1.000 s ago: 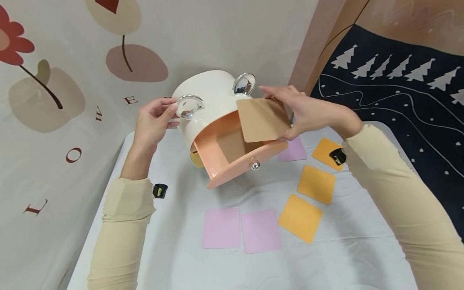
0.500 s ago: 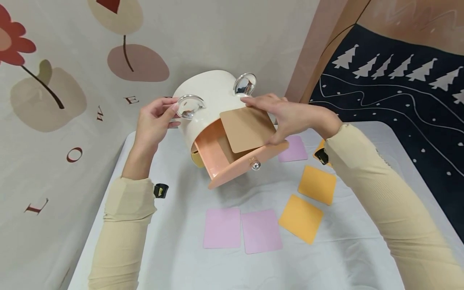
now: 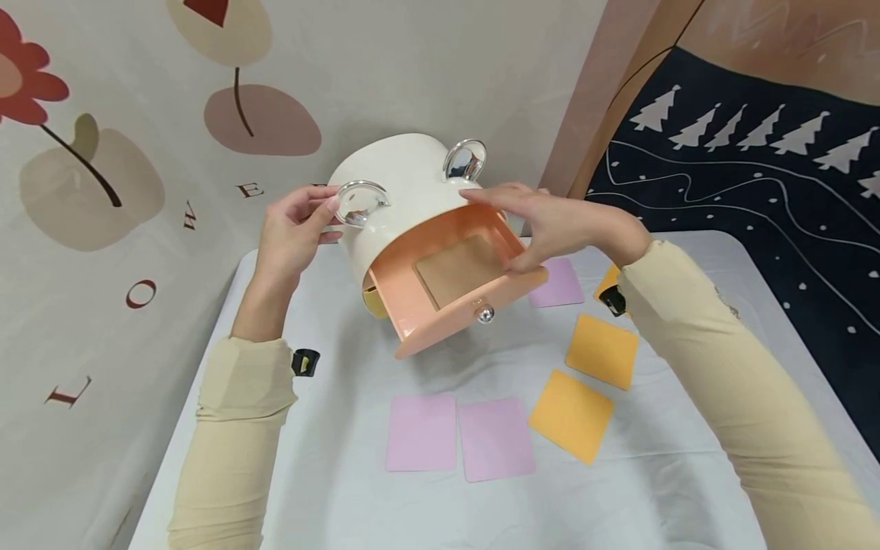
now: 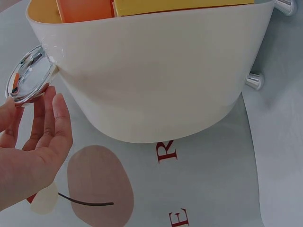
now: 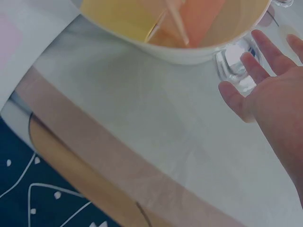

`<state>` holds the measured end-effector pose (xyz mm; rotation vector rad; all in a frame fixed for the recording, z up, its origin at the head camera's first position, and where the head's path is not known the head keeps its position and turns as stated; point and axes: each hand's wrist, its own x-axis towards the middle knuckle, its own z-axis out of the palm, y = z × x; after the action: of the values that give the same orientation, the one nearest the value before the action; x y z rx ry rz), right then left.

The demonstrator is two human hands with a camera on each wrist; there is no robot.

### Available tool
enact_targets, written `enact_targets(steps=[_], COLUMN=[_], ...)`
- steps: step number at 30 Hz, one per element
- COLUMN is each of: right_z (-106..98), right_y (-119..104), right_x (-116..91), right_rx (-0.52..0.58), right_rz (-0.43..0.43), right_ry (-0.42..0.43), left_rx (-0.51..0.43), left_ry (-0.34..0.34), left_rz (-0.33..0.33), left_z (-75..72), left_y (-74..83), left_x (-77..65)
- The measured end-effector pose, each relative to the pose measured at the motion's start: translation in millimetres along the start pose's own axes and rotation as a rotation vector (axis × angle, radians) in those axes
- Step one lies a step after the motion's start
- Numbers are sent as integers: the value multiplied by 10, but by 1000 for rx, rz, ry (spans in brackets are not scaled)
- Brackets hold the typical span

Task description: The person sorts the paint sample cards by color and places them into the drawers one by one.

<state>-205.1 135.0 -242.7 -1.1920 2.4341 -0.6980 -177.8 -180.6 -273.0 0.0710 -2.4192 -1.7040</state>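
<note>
A white rounded drawer box (image 3: 395, 172) with silver ears stands at the back of the table. Its peach drawer (image 3: 406, 302), fronted by a round silver knob (image 3: 484, 314), is pulled out. Inside that drawer lies a square brown card (image 3: 459, 269). My left hand (image 3: 285, 233) pinches the box's left silver ear (image 3: 359, 205); in the left wrist view, thumb and fingertips meet the ear's rim (image 4: 29, 82). My right hand (image 3: 567, 225) hovers at the drawer's right side, holding nothing, fingers spread and thumb by the drawer front. Below, a yellow drawer (image 4: 184, 5) shows in the left wrist view.
On the white-covered table (image 3: 330, 473) lie purple cards (image 3: 421, 432) in front of the box, with another purple card (image 3: 558, 283) to its right. Orange cards (image 3: 571, 415) run along the right. A printed wall sheet (image 3: 385, 69) rises close behind the box.
My right hand moved left over the drawer and let go of a brown card, which dropped inside onto the brown there. My left hand stays on the ear.
</note>
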Motion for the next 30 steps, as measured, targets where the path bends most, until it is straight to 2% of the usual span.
enact_targets(steps=[6, 11, 19, 26, 30], right_z=[-2, 13, 159, 398, 532], right_y=[147, 347, 758, 1233, 1504], right_x=[-230, -491, -972, -1416, -1690], right_rx=[37, 62, 101, 101, 103], right_rz=[62, 156, 404, 523, 680], right_ry=[56, 98, 159, 212, 205], left_rx=[-21, -43, -64, -64, -61], left_ry=[-2, -5, -5, -5, -4], left_rz=[11, 17, 17, 21, 17], left_z=[-5, -8, -7, -4, -5], left_y=[-14, -18, -26, -28, -22], left_x=[9, 18, 23, 28, 26])
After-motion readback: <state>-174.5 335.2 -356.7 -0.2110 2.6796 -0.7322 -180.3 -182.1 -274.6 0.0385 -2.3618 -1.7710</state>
